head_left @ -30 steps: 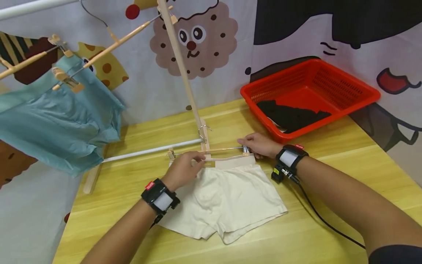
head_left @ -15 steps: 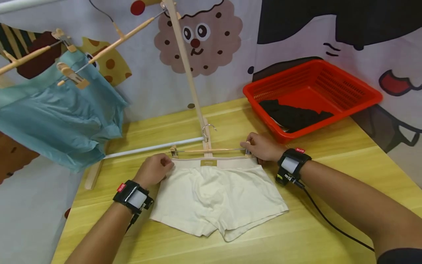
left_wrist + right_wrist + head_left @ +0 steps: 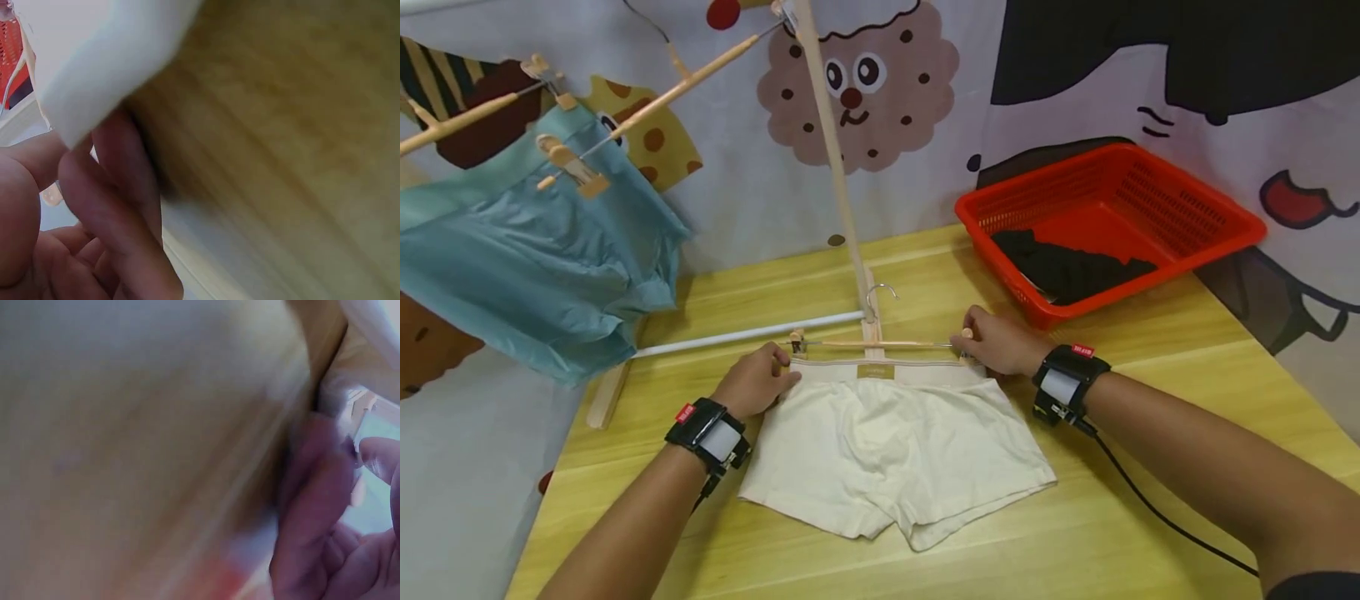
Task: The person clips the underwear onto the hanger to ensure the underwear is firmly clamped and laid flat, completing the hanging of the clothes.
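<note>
Now, the cream shorts (image 3: 895, 442): they lie flat on the table (image 3: 1000, 571), waistband (image 3: 932, 374) away from me, with the hanger (image 3: 910, 344) along its top edge.
Left hand (image 3: 748, 382): my thumb and fingers pinch the waistband's left corner, just beside the left clip (image 3: 798, 342).
Right hand (image 3: 1002, 340): my fingers grip the right clip (image 3: 967, 335) at the other end; that wrist view is blurred, so I cannot tell how hard I squeeze.
Clip bite: I cannot tell how much cloth either clip has caught.
Slip risk: a shallow bite could let the cloth drop once its weight hangs there.
Crooked risk: tugging my corner unevenly may bunch or slant the waistband.
Snag risk: the hook (image 3: 880, 286) stands near the white rod (image 3: 752, 334) and the post (image 3: 835, 150), so a careless lift might catch.
</note>
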`<state>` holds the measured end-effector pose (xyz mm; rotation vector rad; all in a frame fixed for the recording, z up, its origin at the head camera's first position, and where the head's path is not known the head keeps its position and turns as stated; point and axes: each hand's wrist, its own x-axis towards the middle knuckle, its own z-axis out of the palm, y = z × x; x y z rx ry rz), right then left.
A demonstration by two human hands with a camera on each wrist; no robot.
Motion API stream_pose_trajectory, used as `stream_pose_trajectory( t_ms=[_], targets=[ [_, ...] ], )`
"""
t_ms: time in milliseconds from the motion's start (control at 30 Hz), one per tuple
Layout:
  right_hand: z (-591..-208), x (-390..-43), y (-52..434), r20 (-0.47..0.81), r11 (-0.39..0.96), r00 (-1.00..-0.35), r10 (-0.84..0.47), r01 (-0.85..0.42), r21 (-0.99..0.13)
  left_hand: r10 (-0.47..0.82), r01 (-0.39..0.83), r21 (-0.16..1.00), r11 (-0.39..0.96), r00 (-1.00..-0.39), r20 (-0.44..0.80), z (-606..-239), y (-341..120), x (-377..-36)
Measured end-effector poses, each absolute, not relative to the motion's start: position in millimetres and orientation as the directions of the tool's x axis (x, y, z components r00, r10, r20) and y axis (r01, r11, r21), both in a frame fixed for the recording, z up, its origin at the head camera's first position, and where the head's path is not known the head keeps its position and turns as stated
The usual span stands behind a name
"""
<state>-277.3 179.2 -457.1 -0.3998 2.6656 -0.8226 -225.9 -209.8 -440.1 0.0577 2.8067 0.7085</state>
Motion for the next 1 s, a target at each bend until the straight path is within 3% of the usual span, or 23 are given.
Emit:
stream_pose_trajectory(
  t_ms=[200, 300, 400, 633, 1000],
  targets=[
    [-433.0, -245.9, 152.8, -0.017, 0.830, -0.932, -0.363, -0.315, -0.461, 0.147, 0.022, 0.461, 0.887, -0.960, -0.237, -433.4, -211.4, -230.1],
    [-421.9, -231.9, 126.2, 0.114, 0.736, -0.866, -0.486, -0.477, -0.481, 0.144, -0.012, 0.490, 0.872, -0.950, -0.279, -432.8, -213.1, -230.7],
    [-416.5, -232.4, 94.9, 0.158, 0.629, -0.787, -0.597, -0.581, -0.517, 0.121, -0.082, 0.529, 0.844, -0.933, -0.338, -436.4, -215.9, -230.3],
    [-415.6, -265.7, 29.5, 0.068, 0.558, -0.677, -0.733, -0.655, -0.509, 0.099, -0.145, 0.570, 0.809, -0.922, -0.374, -447.3, -214.4, -230.4],
    [-431.1, -300.0, -27.7, -0.084, 0.693, -0.746, -0.661, -0.564, -0.449, 0.093, -0.168, 0.571, 0.803, -0.912, -0.400, -439.8, -213.4, -231.7]
  ],
)
